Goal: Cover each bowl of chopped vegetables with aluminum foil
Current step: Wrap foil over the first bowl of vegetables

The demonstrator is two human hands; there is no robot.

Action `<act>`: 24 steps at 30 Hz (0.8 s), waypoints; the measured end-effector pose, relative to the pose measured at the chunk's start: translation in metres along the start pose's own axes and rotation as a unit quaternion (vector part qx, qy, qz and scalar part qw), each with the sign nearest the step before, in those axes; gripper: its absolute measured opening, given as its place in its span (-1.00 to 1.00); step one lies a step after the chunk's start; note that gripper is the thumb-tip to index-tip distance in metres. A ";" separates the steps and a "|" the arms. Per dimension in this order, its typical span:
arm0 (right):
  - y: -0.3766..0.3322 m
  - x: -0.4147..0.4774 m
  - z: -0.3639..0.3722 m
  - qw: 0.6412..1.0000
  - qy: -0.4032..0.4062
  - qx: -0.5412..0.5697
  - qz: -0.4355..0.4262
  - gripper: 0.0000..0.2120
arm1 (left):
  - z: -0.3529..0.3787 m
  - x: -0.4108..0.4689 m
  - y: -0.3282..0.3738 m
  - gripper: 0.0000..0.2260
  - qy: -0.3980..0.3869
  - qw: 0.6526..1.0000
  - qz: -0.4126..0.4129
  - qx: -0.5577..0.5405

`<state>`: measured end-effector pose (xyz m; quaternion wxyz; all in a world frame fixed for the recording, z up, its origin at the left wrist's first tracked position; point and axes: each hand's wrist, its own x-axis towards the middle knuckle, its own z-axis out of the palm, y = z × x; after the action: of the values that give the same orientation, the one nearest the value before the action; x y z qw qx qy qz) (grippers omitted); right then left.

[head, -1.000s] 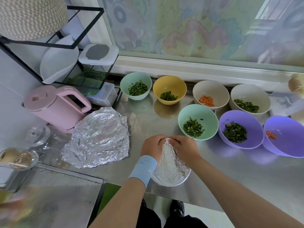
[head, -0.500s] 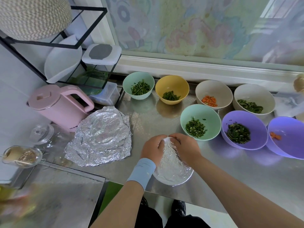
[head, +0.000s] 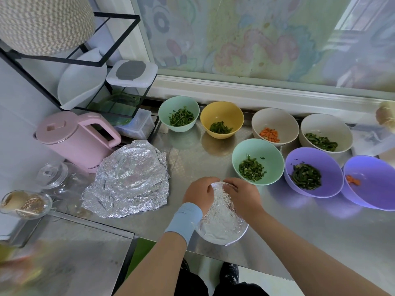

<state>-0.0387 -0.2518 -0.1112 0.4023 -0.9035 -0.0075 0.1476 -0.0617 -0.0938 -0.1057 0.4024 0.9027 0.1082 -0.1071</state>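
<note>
Your left hand (head: 199, 194) and right hand (head: 243, 196) both curl their fingers over the far edge of the foil-topped bowl (head: 222, 223), pinching its foil down. It sits right of the pink kettle (head: 72, 139) and looks almost done. Seven open bowls (head: 275, 167), further right of the kettle, have no foil yet. Spare foil sheets (head: 128, 180) lie just beside the kettle.

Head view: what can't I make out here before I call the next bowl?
Foil-covered bowl: contents hidden under the foil.
Left hand, right hand: fingertips curl over the bowl's far rim, hidden behind the knuckles.
Rightmost purple bowl: cut off by the right edge.
Loose foil: sheet count unreadable, crumpled together.
Bottom-left corner: blurred, nothing identifiable.
</note>
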 end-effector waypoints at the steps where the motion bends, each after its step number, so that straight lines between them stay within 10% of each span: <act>1: 0.001 0.000 0.001 1.000 0.000 0.021 0.007 -0.85 | 0.001 0.001 -0.001 -0.73 0.001 1.000 -0.003 -0.010; 24: 0.008 0.002 0.002 1.000 0.003 0.001 -0.031 -0.86 | 0.007 -0.008 -0.001 -0.86 0.059 0.995 -0.032 -0.074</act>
<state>-0.0384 -0.2554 -0.1188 0.4079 -0.9028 -0.0337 0.1322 -0.0707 -0.0990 -0.1084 0.4577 0.8710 0.1687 -0.0585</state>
